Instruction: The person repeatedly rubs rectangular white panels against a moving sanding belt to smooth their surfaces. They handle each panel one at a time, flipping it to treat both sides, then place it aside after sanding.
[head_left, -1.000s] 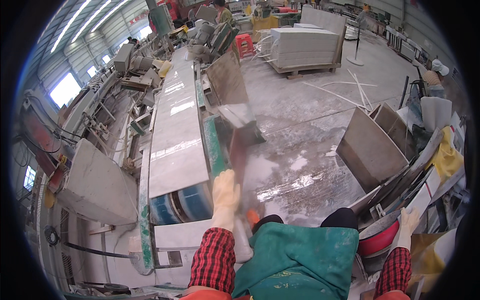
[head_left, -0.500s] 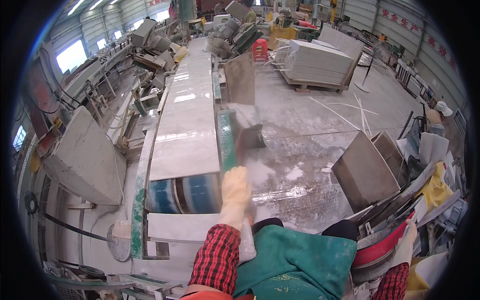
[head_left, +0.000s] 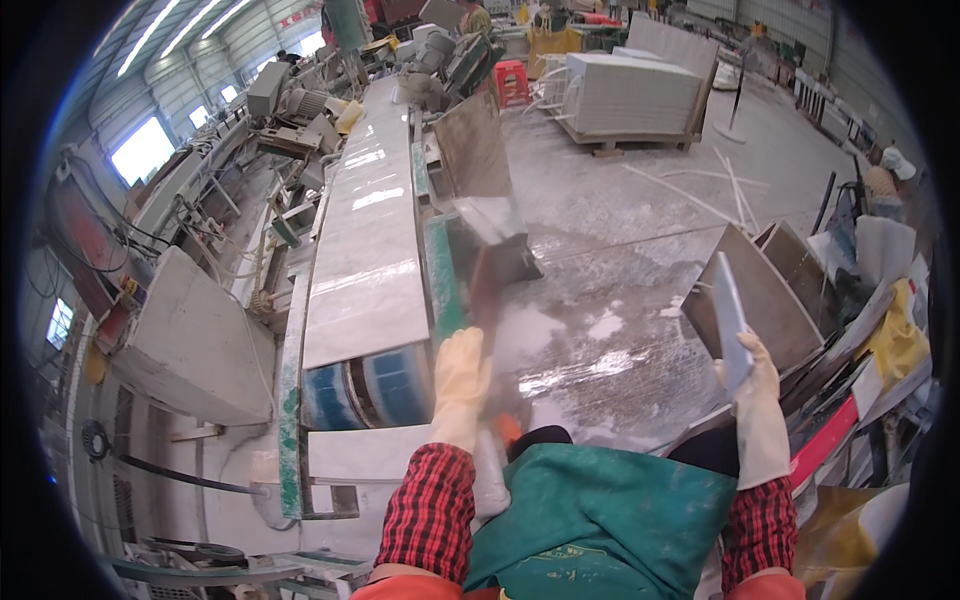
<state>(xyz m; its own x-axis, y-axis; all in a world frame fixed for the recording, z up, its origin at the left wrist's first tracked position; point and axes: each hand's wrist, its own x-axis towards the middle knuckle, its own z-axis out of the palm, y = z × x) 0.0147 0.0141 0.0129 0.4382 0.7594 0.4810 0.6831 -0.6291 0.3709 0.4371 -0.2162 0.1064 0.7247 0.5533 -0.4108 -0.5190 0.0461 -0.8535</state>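
Gripping a grey stone tile (head_left: 728,318) by its lower edge, the gloved right hand (head_left: 757,378) holds it upright beside leaning slabs (head_left: 765,290). Near the conveyor's long marble slab (head_left: 368,240), the left hand (head_left: 460,370) seems closed on a blurred dark strip (head_left: 487,290).

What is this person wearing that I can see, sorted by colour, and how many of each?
Cream gloves: 2, on the left hand and the right hand, which holds a grey slab.
Red checked sleeves: 2, left and right.
Green apron: 1.
Total: 5.
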